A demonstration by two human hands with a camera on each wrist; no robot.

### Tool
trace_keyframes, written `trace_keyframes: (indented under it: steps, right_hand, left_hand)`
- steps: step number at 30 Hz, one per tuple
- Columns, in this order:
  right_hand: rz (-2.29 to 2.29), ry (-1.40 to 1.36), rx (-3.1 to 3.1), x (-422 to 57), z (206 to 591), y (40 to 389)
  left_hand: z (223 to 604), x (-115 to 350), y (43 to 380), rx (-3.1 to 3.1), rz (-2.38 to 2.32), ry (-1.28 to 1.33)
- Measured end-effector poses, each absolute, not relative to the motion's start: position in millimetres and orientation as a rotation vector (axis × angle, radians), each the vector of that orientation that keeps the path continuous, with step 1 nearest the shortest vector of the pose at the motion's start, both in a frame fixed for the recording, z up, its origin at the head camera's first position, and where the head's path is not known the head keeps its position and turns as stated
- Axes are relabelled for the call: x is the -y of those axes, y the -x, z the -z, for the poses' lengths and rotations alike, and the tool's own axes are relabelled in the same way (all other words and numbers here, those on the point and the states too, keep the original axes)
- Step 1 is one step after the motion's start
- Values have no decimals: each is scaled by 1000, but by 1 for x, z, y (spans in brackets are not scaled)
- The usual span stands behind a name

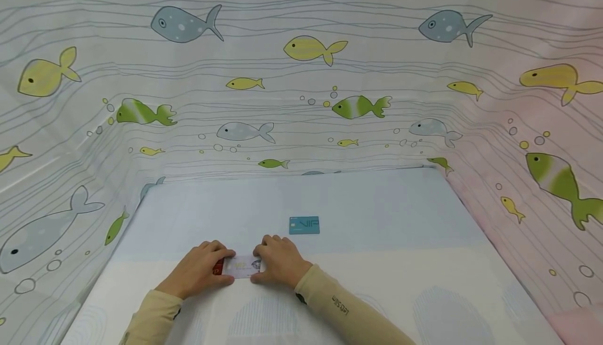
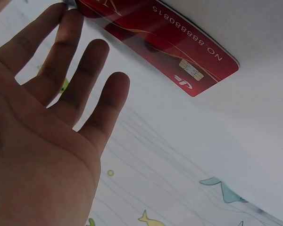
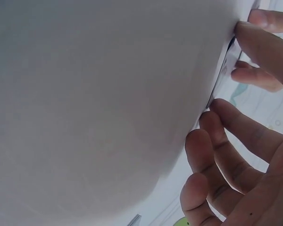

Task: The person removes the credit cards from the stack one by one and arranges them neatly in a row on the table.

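Fish-print cloth (image 1: 301,93) walls in the table (image 1: 377,203); left hand (image 1: 202,269) and right hand (image 1: 281,262) pinch the white card (image 1: 242,266) — uneven pressure could skew it against the red card (image 2: 167,44).

Pale blue toward its far edge, patterned white nearer, the flat counter (image 1: 386,277) carried a teal rectangular plastic card (image 1: 304,225); closer to its left edge, a white rectangular card (image 1: 242,267) and a red rectangular card (image 2: 167,44) sat together.

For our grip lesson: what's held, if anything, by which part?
White card: left hand pinches one end, right hand the other; whether red card is gripped, unclear.
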State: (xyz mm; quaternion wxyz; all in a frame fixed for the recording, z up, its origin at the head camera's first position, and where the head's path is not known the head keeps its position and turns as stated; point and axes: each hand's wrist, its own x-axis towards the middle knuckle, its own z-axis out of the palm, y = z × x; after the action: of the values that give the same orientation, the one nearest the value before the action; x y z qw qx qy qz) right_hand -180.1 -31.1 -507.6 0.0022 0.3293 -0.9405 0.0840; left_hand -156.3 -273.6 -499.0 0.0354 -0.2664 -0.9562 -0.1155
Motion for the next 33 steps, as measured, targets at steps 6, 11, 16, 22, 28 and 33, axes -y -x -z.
trace_keyframes:
  steps: [6,11,16,22,28,33]
  right_hand:
    - [-265,-1042,2947,31,507,181]
    - [-263,-1050,2935,29,507,183]
    - [-281,-1071,2901,24,506,184]
    - [-324,-1081,2853,19,504,187]
    - [-364,-1079,2866,13,505,190]
    - [-420,-1060,2876,6,507,193]
  left_hand:
    - [498,274,157,2947,351,824]
    - [496,273,158,2945,353,828]
    - [494,271,158,2945,348,825]
    - [493,269,158,2913,315,827]
    - [494,266,158,2809,343,864]
    - [496,262,161,2717,324,894]
